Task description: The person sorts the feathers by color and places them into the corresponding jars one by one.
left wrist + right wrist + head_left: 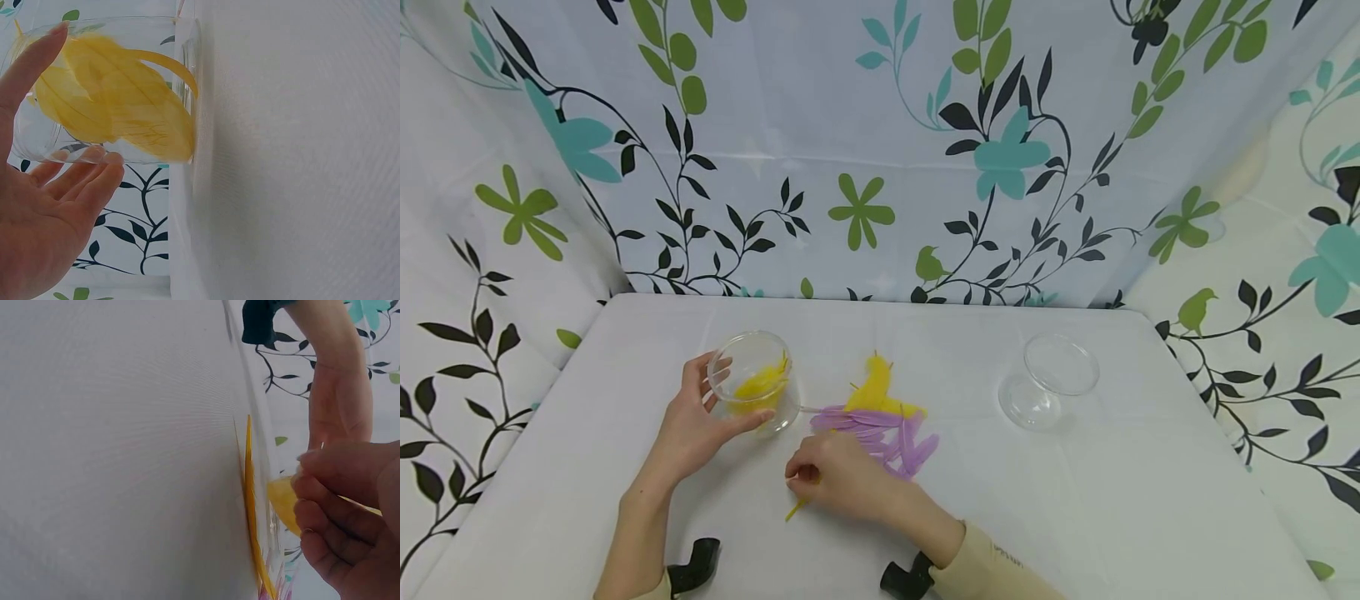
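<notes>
My left hand (696,433) holds a clear glass jar (795,408) at the table's left, fingers around the far side and thumb on the near side. Yellow feathers (134,100) lie inside it. My right hand (850,475) hovers to the right, fingers curled and thumb tip meeting the index finger; nothing shows between the fingertips. Below it, a yellow feather (250,481) lies along the table, apart from the fingers in the right wrist view. The hand partly hides that feather in the head view. Just beyond are purple feathers (913,446) and more yellow feathers (872,392).
A second clear glass jar (1030,408) stands at the right of the white table (1135,500). Black wrist-camera mounts (696,565) sit at both wrists near the front. A leaf-patterned curtain (820,108) surrounds the table's back and sides.
</notes>
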A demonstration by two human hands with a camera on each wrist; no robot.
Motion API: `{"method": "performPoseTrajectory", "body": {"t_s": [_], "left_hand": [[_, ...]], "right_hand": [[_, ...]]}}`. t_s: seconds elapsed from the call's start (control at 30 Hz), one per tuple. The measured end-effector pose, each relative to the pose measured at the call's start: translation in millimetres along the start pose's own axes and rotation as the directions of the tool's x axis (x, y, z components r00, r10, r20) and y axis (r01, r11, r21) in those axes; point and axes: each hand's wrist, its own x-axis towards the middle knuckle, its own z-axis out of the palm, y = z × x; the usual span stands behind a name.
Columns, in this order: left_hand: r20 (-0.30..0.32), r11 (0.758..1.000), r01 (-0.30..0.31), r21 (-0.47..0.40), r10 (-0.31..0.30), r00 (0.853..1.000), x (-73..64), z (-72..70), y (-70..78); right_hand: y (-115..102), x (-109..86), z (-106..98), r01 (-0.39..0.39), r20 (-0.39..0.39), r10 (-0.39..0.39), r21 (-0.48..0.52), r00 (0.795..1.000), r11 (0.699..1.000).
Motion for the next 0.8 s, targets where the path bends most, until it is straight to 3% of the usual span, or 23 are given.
{"method": "performPoseTrajectory", "body": {"t_s": [0.4,0.8], "left_hand": [[-0.001,1.0,0.002,0.001,-0.002,1.0,0.2,0.1,-0.7],[-0.003,1.0,-0.002,-0.008,0.002,1.0,0.1,0.0,-1.4]], "right_hand": [[-2.9,-7.2,9.0,0.101,0.128,-0.076,-0.199,0.989,0.975],[-0.6,-7.1,16.3,0.129,0.127,-0.104,-0.208,0.986,0.969]]}}
